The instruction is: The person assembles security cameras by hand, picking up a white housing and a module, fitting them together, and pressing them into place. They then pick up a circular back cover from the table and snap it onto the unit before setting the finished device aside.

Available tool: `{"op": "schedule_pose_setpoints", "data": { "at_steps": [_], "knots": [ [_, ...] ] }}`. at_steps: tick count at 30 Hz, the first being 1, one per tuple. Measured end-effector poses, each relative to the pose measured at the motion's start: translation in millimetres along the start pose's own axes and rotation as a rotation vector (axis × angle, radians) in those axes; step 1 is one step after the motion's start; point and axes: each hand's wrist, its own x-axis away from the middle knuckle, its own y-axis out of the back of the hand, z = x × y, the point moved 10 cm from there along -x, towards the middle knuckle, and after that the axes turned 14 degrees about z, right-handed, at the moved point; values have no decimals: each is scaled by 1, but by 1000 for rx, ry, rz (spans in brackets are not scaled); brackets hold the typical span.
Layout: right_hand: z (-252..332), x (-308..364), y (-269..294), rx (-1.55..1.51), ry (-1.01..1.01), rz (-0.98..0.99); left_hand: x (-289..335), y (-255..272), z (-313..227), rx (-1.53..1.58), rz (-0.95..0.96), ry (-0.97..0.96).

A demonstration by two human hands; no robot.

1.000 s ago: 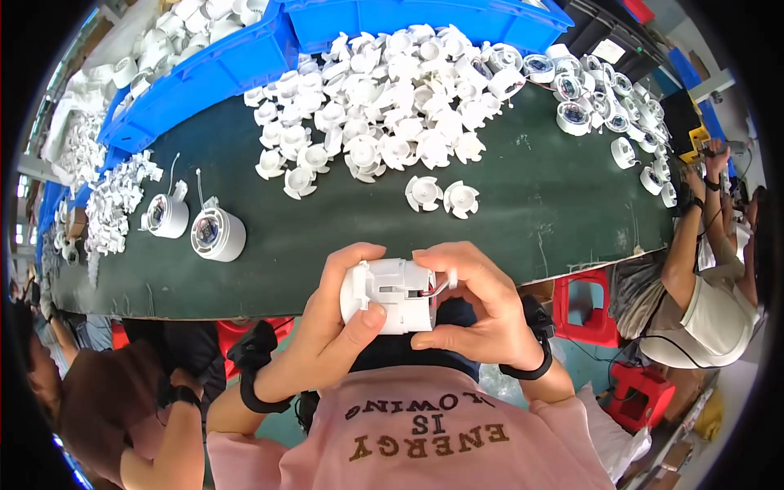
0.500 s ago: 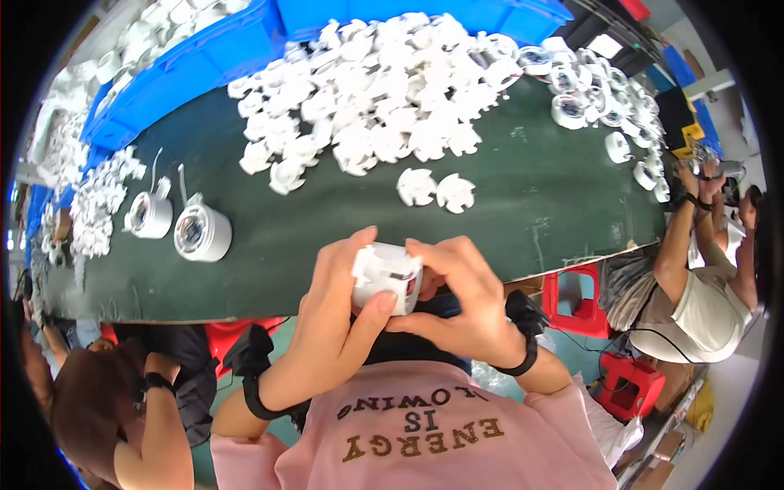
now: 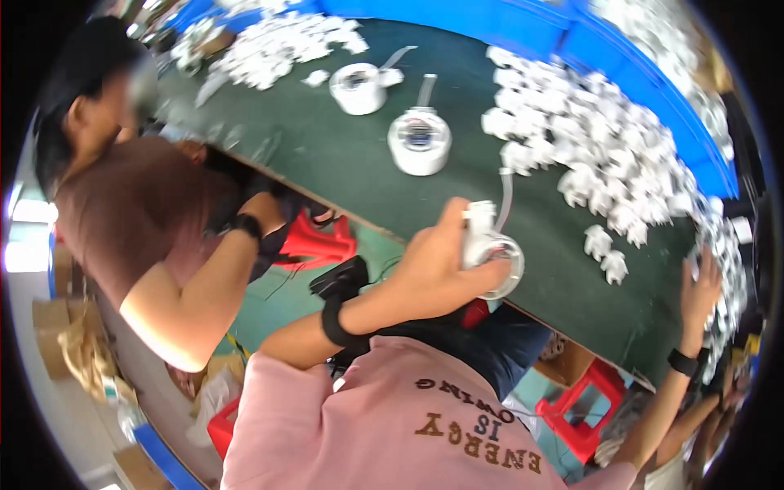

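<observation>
My left hand (image 3: 445, 265) grips a white round housing (image 3: 488, 243) above the table's front edge. The thumb lies over its ringed face, and a thin white strip stands up from the bracket on its side. Stretched far out to the right, my right hand (image 3: 701, 294) is at the heap of round white units (image 3: 720, 286), fingers extended; no part shows in its grasp. Two similar white housings with strips, one nearer (image 3: 420, 151) and one farther (image 3: 357, 96), stand upright on the green table (image 3: 327, 155).
Loose white plastic parts (image 3: 596, 131) form a big pile right of centre, with two small parts (image 3: 606, 255) apart from it. Another pile (image 3: 278, 49) lies far left. Blue bins (image 3: 523, 24) line the back. A co-worker (image 3: 155, 212) sits close on my left. Red stools (image 3: 580, 408) stand below.
My right hand has left the housing and moved out to the heap on the right. My left hand keeps hold of the housing, now turned. The view has swung left.
</observation>
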Motion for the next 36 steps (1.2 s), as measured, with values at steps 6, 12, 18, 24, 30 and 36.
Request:
{"op": "schedule_pose_setpoints", "data": {
  "at_steps": [6,12,18,24,30,36],
  "knots": [
    [12,-18,-26,96,63,43,-3,30,-28,-382,-223,-234],
    [22,16,-6,-172,83,161,-41,74,-20,-623,-398,-132],
    [65,47,56,-58,-95,51,-12,118,-43,-860,-674,-342],
    [158,61,94,-1001,92,77,7,29,-43,-599,-366,-441],
    [204,49,94,-650,214,102,21,-59,-34,-327,-30,-632],
    [149,65,60,-692,92,58,11,-54,-24,-237,-42,-633]
  ]
}}
